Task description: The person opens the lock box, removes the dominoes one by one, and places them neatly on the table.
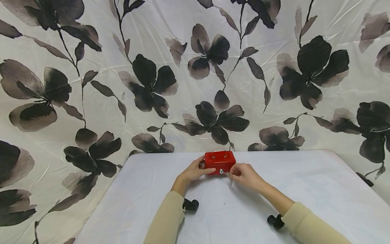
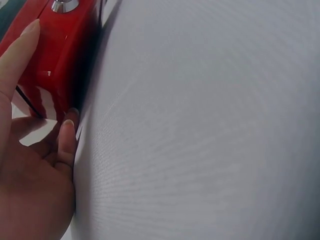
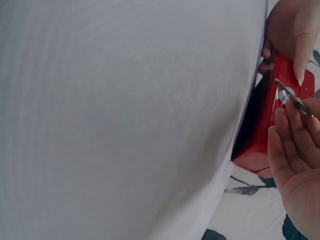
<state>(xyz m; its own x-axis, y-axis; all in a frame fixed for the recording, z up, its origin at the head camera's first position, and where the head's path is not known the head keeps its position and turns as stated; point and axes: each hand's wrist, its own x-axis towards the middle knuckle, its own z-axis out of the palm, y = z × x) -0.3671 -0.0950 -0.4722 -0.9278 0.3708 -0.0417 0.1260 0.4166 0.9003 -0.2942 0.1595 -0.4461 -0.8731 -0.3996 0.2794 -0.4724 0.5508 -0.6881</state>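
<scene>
- Your left hand (image 1: pixel 195 171) grips the box (image 1: pixel 220 163), thumb on its front.
- Your right hand (image 1: pixel 246 175) pinches a key (image 3: pixel 298 103) at the lock (image 1: pixel 221 171).
- The box sits far back on the table (image 1: pixel 225 220).

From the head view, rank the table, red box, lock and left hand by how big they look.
1. Table
2. Red box and left hand: too alike to rank
3. Lock

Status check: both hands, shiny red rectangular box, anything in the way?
Left hand gripping shiny red box. Right hand pinching small metallic key at round silver lock; insertion unclear. Left thumb beside lock, not covering it.
</scene>
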